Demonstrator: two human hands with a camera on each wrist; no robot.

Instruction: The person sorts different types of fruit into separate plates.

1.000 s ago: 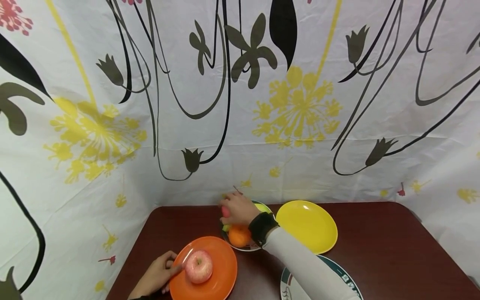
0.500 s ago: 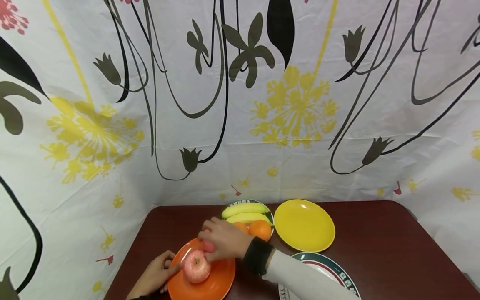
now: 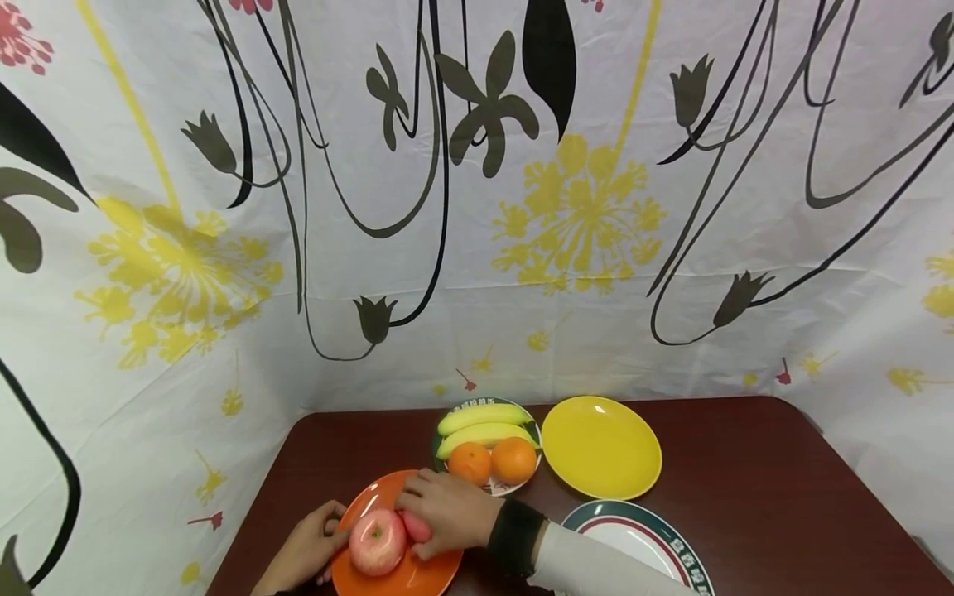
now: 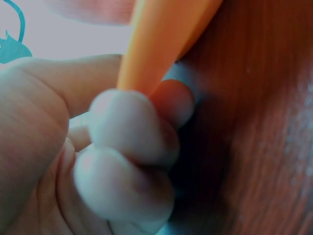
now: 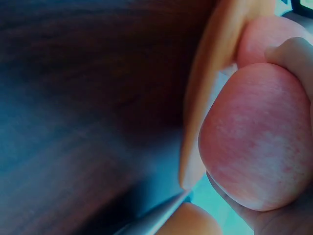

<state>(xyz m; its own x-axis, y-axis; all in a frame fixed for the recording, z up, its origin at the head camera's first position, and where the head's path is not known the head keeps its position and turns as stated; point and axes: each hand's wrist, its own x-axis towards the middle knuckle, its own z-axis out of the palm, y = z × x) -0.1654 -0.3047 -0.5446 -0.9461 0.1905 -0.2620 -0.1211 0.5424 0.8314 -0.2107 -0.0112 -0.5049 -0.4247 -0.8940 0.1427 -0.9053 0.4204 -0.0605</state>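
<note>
My left hand (image 3: 304, 546) pinches the left rim of an orange plate (image 3: 383, 492). In the left wrist view the fingertips (image 4: 124, 122) curl under that rim. A pinkish-red apple (image 3: 378, 542) sits on the plate. Over the plate's right side, my right hand (image 3: 456, 511) grips a second apple (image 3: 416, 527), close against the first. The right wrist view shows this held apple (image 5: 259, 137) large, with fingers around it and the other apple (image 5: 269, 39) beyond. Most of the held apple is hidden by the hand in the head view.
Behind stands a green-rimmed plate with two bananas (image 3: 483, 418) and two oranges (image 3: 514, 460). A yellow plate (image 3: 602, 447) lies right of it. Nearer, a white plate with a green rim (image 3: 633, 538) is partly under the right forearm. A patterned cloth (image 3: 477, 248) hangs behind the table.
My right hand has carried an apple from the fruit plate leftward and nearer, onto the orange plate. The first apple has shifted slightly left. My left hand keeps its hold on the rim.
</note>
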